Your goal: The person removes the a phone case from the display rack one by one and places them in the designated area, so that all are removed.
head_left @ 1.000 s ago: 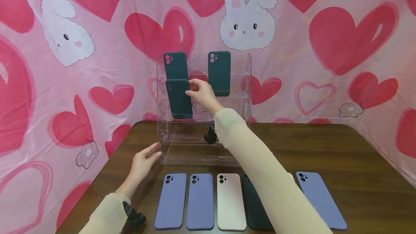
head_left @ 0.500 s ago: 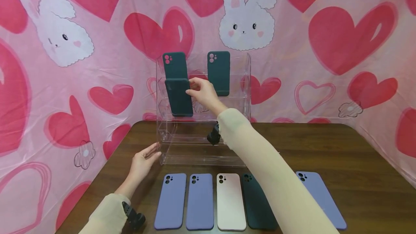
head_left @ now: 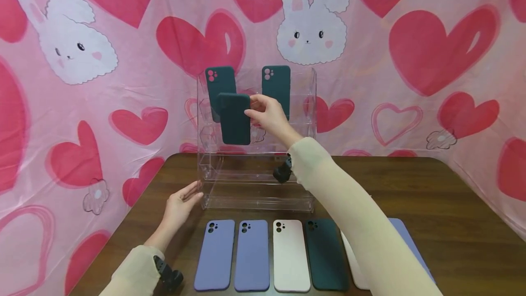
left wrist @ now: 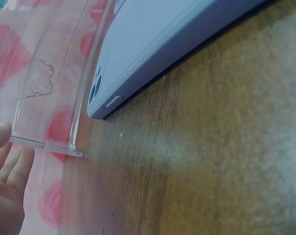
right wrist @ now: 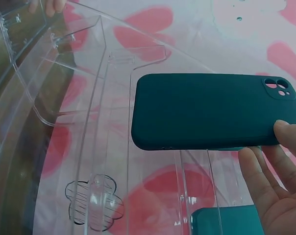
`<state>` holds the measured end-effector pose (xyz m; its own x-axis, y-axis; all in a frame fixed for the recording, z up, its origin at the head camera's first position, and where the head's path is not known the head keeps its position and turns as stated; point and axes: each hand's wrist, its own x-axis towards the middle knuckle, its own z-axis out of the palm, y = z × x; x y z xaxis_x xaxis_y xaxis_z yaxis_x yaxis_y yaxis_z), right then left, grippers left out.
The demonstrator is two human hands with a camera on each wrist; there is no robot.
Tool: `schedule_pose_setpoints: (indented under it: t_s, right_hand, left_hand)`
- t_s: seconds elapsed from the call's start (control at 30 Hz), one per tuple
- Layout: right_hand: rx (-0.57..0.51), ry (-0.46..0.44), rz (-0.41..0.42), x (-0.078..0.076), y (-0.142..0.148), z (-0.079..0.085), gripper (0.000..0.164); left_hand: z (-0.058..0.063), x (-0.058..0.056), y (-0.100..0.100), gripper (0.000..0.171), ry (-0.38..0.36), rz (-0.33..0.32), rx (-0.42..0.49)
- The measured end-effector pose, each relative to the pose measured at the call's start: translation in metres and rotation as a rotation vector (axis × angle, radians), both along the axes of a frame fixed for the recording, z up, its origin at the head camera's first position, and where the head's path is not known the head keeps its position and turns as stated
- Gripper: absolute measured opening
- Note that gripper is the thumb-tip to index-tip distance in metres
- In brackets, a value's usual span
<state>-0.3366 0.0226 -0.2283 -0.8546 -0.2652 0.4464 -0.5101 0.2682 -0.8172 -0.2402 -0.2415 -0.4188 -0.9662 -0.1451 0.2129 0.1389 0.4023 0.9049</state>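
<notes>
My right hand [head_left: 271, 115] pinches a dark green phone case [head_left: 235, 120] by its side edge near the top, thumb on the near face. In the right wrist view, the camera cutout of the held phone case [right wrist: 202, 112] shows by the fingers. It stands upright in front of a clear tiered display rack [head_left: 259, 203], overlapping a green case [head_left: 219, 79] on the upper left tier. Another green case [head_left: 276, 81] stands to the right, partly behind my hand. My left hand [head_left: 181, 207] holds the rack's lower left side, thumb and fingers [left wrist: 21, 169] about its edge.
Along the near table [head_left: 464, 223] lie two lavender cases [head_left: 214, 255] [head_left: 252, 255], a pale pink case [head_left: 291, 255] and a dark green case [head_left: 327, 255]. A whitish case [head_left: 355, 268] and another lavender case [head_left: 407, 241] are partly covered by my right sleeve. A heart-print cloth hangs behind.
My right hand has moved right with the green phone case, its lower end lifting up from the rack's tier. More of the upper left case shows. The left hand keeps its place.
</notes>
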Motion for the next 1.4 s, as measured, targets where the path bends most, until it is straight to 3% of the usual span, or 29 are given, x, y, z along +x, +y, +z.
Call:
schedule_pose_setpoints:
  t_s: [0.2, 0.47, 1.0, 1.4]
  right_hand:
    - [-0.045, -0.026, 0.019, 0.003, 0.008, -0.007, 0.033]
    - [-0.107, 0.013, 0.058, 0.005, 0.022, -0.008, 0.029]
    - [-0.102, 0.032, 0.068, 0.018, 0.051, -0.007, 0.031]
    - [-0.114, 0.05, 0.074, 0.032, 0.089, -0.011, 0.038]
  left_hand:
    - [-0.001, 0.0, -0.001, 0.044, -0.007, 0.003, -0.009]
    - [-0.001, -0.002, -0.002, 0.043, 0.006, -0.004, -0.006]
    - [0.001, -0.001, -0.001, 0.043, 0.005, -0.008, -0.009]
    - [0.002, 0.002, 0.001, 0.042, -0.003, -0.002, -0.008]
